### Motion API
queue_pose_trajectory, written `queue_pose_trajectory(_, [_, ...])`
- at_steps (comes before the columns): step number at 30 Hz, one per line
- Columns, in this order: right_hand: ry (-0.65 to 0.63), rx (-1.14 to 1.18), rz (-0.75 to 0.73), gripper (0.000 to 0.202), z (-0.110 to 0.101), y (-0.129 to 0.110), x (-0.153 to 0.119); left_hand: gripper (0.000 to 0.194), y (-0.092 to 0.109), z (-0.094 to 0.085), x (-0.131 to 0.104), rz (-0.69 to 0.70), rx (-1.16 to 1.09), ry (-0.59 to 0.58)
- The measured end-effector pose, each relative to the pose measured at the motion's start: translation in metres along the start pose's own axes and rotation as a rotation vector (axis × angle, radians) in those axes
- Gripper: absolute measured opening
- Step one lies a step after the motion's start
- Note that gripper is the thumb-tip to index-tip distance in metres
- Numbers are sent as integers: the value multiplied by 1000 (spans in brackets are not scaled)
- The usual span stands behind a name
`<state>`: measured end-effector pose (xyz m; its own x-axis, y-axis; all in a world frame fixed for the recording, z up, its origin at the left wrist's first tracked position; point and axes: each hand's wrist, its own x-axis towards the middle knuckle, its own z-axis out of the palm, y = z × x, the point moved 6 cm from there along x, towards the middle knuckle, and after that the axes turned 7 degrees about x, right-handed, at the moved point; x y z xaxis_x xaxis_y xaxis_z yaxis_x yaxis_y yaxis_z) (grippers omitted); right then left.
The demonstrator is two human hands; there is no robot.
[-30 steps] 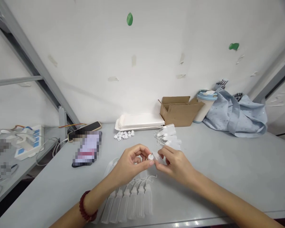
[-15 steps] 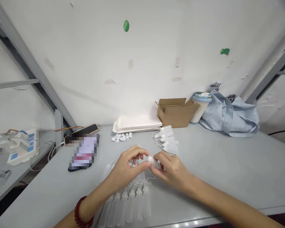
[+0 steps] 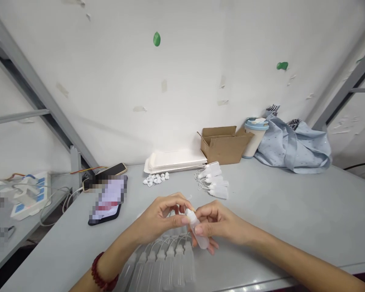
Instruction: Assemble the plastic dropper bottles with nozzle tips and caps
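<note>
In front of me a small translucent plastic bottle [image 3: 202, 238] is held tilted, its white cap [image 3: 191, 215] pointing up and left. My right hand [image 3: 223, 221] is closed around the bottle's body. The cap is pinched between thumb and fingers of my left hand [image 3: 161, 215]. Below the hands, several similar bottles [image 3: 162, 267] lie side by side with thin white loops at their necks; some are hidden behind my left hand. Beyond my right hand lies a smaller group of bottles [image 3: 217, 190]. A pile of loose white caps [image 3: 156, 179] sits farther back.
White flat boxes [image 3: 176, 159], an open cardboard box [image 3: 226, 149], a cup with a blue lid [image 3: 255, 138] and a light blue bag [image 3: 295, 146] stand along the wall. Two phones, one dark [image 3: 109, 174] and one lit [image 3: 108, 200], and a power strip [image 3: 32, 196] are on the left.
The bottle has swung from pointing away to a tilted pose, its body now showing below the fingers. Both hands have come slightly lower in view, still gripping it.
</note>
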<state>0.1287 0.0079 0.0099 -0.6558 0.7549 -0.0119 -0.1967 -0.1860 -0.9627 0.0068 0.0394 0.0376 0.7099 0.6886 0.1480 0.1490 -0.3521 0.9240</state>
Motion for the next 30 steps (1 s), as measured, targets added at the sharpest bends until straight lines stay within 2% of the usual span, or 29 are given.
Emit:
queue_pose_trajectory(4, [13,-22,0,26,-1,-1,0,14,6,-1,-1,15,58,-18])
queue_pose_trajectory(8, [72,-103,11,26,-2,-2,-1,11,6,-5,1,3,61,50])
queue_pose_trajectory(11, [69,-125,30,28,-1,-2,-1,8,2,-5,1,-33,48,81])
queue_pose_trajectory(18, [-41,-100,29,37,1,-1,0,9,2,-3,0,-68,-46,-39])
queue_pose_trajectory(23, [-88,-36,79,41,2,3,2,11,0,0,-1,-112,-77,-77])
queue_pose_trajectory(25, [-35,-51,104,38,-2,5,3,13,-3,0,-1,-130,-76,-52])
queue_pose_trajectory(30, [226,-185,80,32,-21,2,4,14,-11,-9,1,-177,-57,102])
